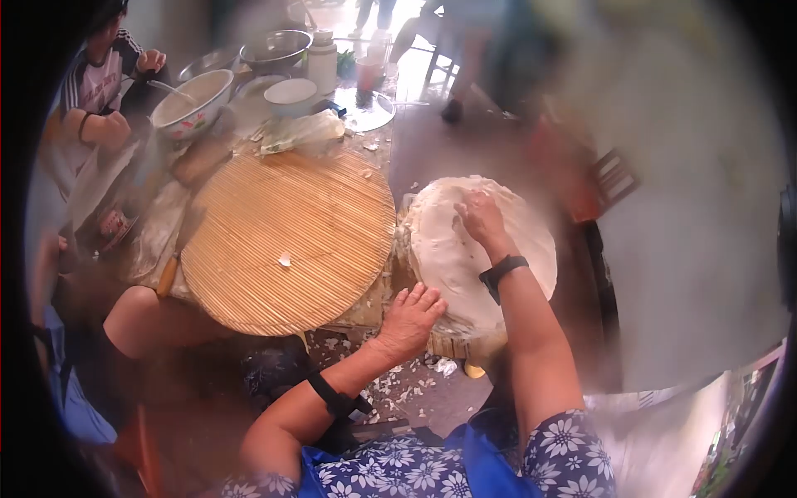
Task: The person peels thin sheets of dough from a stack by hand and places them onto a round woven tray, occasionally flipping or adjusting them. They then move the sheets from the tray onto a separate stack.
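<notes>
A large round white slab (448,270), soft and dough-like, lies on a low round stand to the right of centre. Over its upper part is my right hand (481,217), fingers curled down and pressed together against the white surface; whatever they hold is hidden. My left hand (411,324) rests at the slab's near-left edge, fingers stretched out and slightly apart, with nothing in it. Left of the slab lies a big round mat of thin yellowish sticks (290,241), bearing one small white scrap (285,260).
Behind the mat stand a flowered white bowl (189,106) with a spoon, a smaller white bowl (290,95), a metal basin (276,50) and a white bottle (322,62). A wooden-handled tool (168,274) lies left. Another person (104,75) sits far left. White scraps litter the floor.
</notes>
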Tool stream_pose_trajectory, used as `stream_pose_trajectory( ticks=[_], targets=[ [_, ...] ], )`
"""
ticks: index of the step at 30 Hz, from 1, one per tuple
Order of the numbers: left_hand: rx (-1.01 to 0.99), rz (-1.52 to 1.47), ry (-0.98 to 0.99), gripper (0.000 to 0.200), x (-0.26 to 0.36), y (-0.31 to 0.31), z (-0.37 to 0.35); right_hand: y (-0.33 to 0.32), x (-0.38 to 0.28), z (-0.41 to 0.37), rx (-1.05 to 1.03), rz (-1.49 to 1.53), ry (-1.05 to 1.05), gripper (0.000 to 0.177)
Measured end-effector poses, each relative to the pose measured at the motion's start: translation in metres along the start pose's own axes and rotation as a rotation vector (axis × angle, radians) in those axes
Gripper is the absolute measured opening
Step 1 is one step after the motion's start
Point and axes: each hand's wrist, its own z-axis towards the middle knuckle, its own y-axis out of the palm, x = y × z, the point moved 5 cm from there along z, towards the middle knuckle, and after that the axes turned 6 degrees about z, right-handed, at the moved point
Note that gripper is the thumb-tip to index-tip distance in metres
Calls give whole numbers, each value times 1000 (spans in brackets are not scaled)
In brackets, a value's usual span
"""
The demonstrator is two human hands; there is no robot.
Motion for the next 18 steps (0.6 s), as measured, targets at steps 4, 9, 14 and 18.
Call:
stream_pose_trajectory(
  ticks=[4, 9, 14, 18],
  targets=[
    [-6, -2, -7, 44, 1, -4, 1, 2, -4, -4, 19, -30, 34, 38],
    [-21, -9, -19, 45, 3, -6, 2, -2, -5, -5, 70, -27, 51, 39],
    [-47, -21, -30, 44, 2, -5, 3, 0, -4, -5, 128, 18, -56, 35],
    [-27, -57, -29, 42, 0, -7, 4, -22, 16, -18, 227, 213, -69, 41]
  ],
)
